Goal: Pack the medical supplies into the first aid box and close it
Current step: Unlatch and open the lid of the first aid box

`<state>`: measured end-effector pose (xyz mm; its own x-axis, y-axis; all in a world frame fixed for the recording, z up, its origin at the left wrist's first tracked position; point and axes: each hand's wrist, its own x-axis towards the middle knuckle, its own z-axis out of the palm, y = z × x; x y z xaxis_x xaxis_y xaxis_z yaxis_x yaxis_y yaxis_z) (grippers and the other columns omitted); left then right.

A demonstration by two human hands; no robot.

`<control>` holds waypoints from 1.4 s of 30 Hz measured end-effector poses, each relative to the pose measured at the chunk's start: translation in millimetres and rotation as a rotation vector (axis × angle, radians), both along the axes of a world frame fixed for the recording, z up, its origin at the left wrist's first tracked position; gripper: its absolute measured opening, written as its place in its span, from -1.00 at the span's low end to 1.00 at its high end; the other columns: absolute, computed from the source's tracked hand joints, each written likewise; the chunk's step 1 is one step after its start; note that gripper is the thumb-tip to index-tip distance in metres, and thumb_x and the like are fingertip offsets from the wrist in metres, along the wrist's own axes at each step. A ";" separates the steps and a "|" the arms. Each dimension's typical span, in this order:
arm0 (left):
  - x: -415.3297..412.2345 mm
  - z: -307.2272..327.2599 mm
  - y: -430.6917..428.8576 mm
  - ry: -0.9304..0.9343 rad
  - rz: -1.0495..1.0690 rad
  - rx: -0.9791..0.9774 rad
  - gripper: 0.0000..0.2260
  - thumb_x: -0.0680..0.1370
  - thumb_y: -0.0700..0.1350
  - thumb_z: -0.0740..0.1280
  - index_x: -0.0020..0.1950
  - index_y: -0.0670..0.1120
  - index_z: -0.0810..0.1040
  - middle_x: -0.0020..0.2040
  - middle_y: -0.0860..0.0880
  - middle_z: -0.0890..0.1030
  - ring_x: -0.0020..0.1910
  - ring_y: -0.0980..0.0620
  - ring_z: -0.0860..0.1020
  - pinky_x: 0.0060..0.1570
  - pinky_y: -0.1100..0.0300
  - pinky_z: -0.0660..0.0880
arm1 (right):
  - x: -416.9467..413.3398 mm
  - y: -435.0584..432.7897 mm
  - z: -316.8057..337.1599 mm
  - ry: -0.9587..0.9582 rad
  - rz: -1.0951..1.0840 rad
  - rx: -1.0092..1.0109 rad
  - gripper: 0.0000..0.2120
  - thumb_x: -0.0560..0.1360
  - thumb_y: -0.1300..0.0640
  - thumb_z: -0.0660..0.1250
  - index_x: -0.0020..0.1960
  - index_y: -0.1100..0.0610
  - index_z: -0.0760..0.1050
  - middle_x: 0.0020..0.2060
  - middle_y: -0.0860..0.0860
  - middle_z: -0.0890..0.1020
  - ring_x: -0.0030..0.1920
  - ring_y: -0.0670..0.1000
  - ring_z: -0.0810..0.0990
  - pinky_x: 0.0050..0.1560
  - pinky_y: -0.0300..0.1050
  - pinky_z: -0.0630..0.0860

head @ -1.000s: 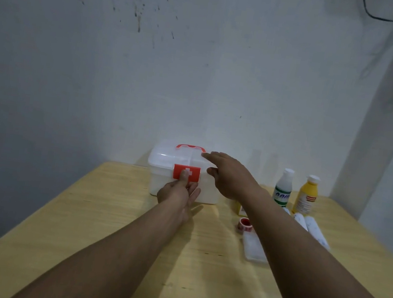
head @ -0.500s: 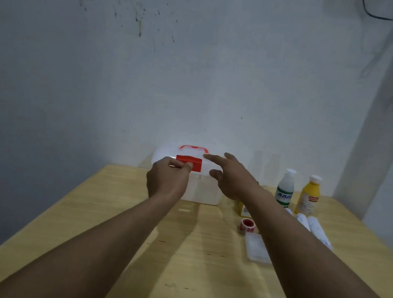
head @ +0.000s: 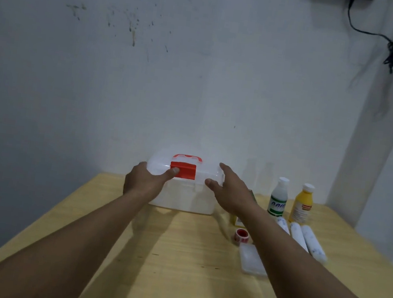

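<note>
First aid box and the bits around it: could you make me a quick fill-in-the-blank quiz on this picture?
1. The left hand has its thumb on the ____ latch of the first aid box.
2. Next to the white bottle stands a second bottle, whose colour is ____.
3. In front of the bottles lie ____ white rolls.
4. The right hand, its fingers spread by the lid, holds ____.

Missing words: red; yellow; three; nothing.

Wooden table point(head: 174, 271) under box point(head: 184, 198), bottles point(head: 278, 197), rolls point(head: 313, 244).
</note>
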<state>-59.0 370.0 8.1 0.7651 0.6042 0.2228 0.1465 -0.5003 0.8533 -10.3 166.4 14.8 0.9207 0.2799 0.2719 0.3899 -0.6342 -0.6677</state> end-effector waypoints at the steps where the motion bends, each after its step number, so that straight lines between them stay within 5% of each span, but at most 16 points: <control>1: -1.2 0.5 0.5 -0.003 0.012 0.022 -0.30 0.36 0.34 0.43 0.28 -0.13 0.49 0.17 -0.11 0.60 0.09 -0.16 0.55 -0.01 0.04 0.51 | -1.1 0.1 -0.8 0.014 0.008 0.009 -0.32 0.61 -0.10 0.26 0.61 0.03 0.05 0.55 0.07 0.27 0.49 0.12 0.31 0.37 -0.01 0.30; 6: -5.3 4.2 3.2 0.044 0.091 0.137 -0.24 0.30 0.47 0.36 0.17 -0.13 0.50 0.06 -0.10 0.61 -0.02 -0.15 0.55 -0.16 0.07 0.48 | -5.7 -0.7 1.1 0.001 0.013 0.049 -0.31 0.60 -0.12 0.25 0.61 0.02 0.02 0.52 0.08 0.31 0.48 0.14 0.33 0.33 -0.02 0.31; 12: -11.5 19.9 3.2 0.030 0.102 0.163 -0.05 0.28 0.54 0.27 0.40 -0.14 0.38 0.27 -0.13 0.55 0.22 -0.20 0.51 0.06 0.00 0.48 | -7.1 -0.1 6.7 -0.066 -0.014 0.104 -0.37 0.58 -0.17 0.26 0.52 0.15 0.26 0.46 0.09 0.41 0.44 0.09 0.38 0.35 -0.01 0.36; 16: -11.7 35.2 4.0 -0.004 0.077 0.146 -0.06 0.33 0.55 0.19 0.43 -0.14 0.36 0.33 -0.12 0.52 0.29 -0.19 0.48 0.10 -0.02 0.42 | -5.7 -0.4 17.0 -0.043 -0.027 0.273 -0.46 0.55 -0.21 0.29 0.40 0.07 0.31 0.40 0.10 0.47 0.29 0.06 0.50 0.10 -0.13 0.38; 20: -5.4 51.2 8.5 -0.087 0.053 0.053 -0.37 0.57 0.32 0.09 0.38 -0.15 0.43 0.32 -0.16 0.53 0.22 -0.19 0.50 0.11 0.01 0.38 | 2.9 0.9 27.8 -0.039 -0.042 0.375 -0.51 0.52 -0.29 0.26 0.29 0.01 0.33 0.35 0.08 0.51 0.25 0.05 0.52 0.04 -0.11 0.39; 25: 8.7 69.9 12.1 -0.156 0.011 -0.067 -0.64 0.63 -0.02 0.10 0.34 -0.14 0.46 0.33 -0.16 0.51 0.08 -0.11 0.44 0.11 0.06 0.36 | 14.0 5.9 40.1 0.002 -0.013 0.460 -0.57 0.60 -0.04 0.27 0.43 -0.05 0.28 0.31 0.06 0.49 0.20 0.06 0.53 0.17 0.00 0.48; 29: 22.4 69.2 16.2 -0.130 0.010 -0.099 -0.51 0.56 -0.16 0.17 0.50 -0.07 0.23 0.40 -0.14 0.42 0.12 -0.10 0.44 0.06 0.06 0.40 | 22.2 12.0 42.5 0.040 -0.016 0.440 -0.41 0.57 0.14 0.30 0.54 0.03 0.15 0.40 0.03 0.41 0.30 0.08 0.47 0.23 -0.03 0.44; 32: 30.9 65.9 19.5 -0.127 0.005 -0.063 -0.52 0.54 -0.22 0.18 0.48 -0.08 0.30 0.39 -0.10 0.45 0.19 -0.12 0.48 0.08 0.08 0.42 | 31.5 12.7 41.2 0.041 -0.024 0.403 -0.42 0.53 0.19 0.30 0.50 0.03 0.22 0.35 0.01 0.46 0.28 0.04 0.48 0.28 0.04 0.47; 38: 40.9 65.0 20.8 -0.111 -0.062 -0.048 -0.44 0.52 -0.28 0.19 0.49 0.04 0.23 0.13 -0.08 0.53 -0.17 -0.03 0.55 -0.34 0.18 0.44 | 35.5 12.1 44.3 0.118 0.029 0.341 -0.26 0.55 0.29 0.26 0.60 0.03 -0.02 0.47 0.09 0.35 0.38 0.11 0.41 0.28 -0.05 0.40; 42: 50.3 60.5 21.4 -0.099 -0.082 -0.029 -0.36 0.53 -0.29 0.17 0.56 0.09 0.12 0.31 -0.12 0.50 -0.12 -0.05 0.56 -0.39 0.19 0.41 | 45.4 12.8 41.6 0.136 0.018 0.306 -0.29 0.55 0.26 0.29 0.58 0.06 0.02 0.51 0.13 0.29 0.35 0.13 0.43 0.17 -0.11 0.38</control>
